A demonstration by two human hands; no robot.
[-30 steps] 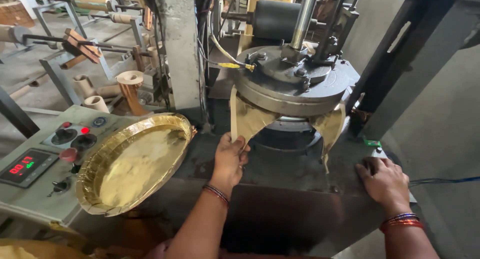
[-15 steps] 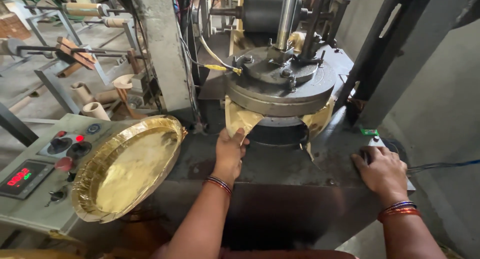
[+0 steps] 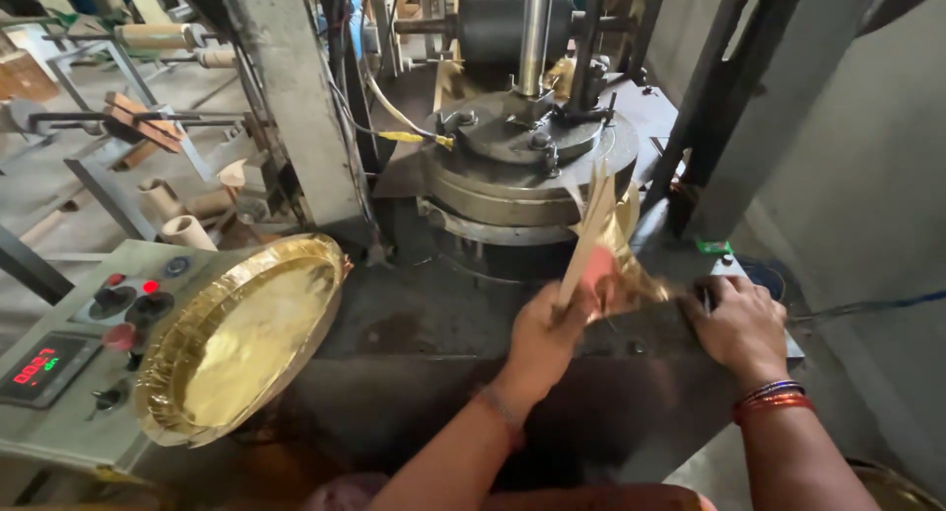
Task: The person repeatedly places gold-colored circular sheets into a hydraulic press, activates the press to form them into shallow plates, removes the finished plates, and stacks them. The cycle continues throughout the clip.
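Two hands are in view, both yours, low in front of the round press [image 3: 527, 176]. Your left hand [image 3: 542, 339] is clenched around the lower edge of a gold sheet [image 3: 606, 255], with the fingers [image 3: 557, 309] wrapped on it so that the sheet stands nearly on edge, tilted up toward 12 o'clock and reaching the side of the press. The sheet looks pale tan on one face and shiny gold on the other, and its lower corner spreads toward 3 o'clock, close to your other hand. Your right hand [image 3: 739, 324] lies palm down on the dark tabletop [image 3: 414, 324] at 3 o'clock from the sheet, fingers curled at a small dark part beneath them; you cannot tell from here whether they grip it or only rest on it. Bangles [image 3: 774, 398] ring that wrist. At 9 o'clock from your left hand, well apart, a stack of gold plates [image 3: 246, 339] leans tilted against the grey control box [image 3: 69, 393], which carries round knobs and a red lit display [image 3: 37, 365]. Cardboard tubes [image 3: 182, 230] lie on the floor beyond the box at about 10 o'clock. A yellow-tipped cable [image 3: 409, 136] runs to the top of the press.
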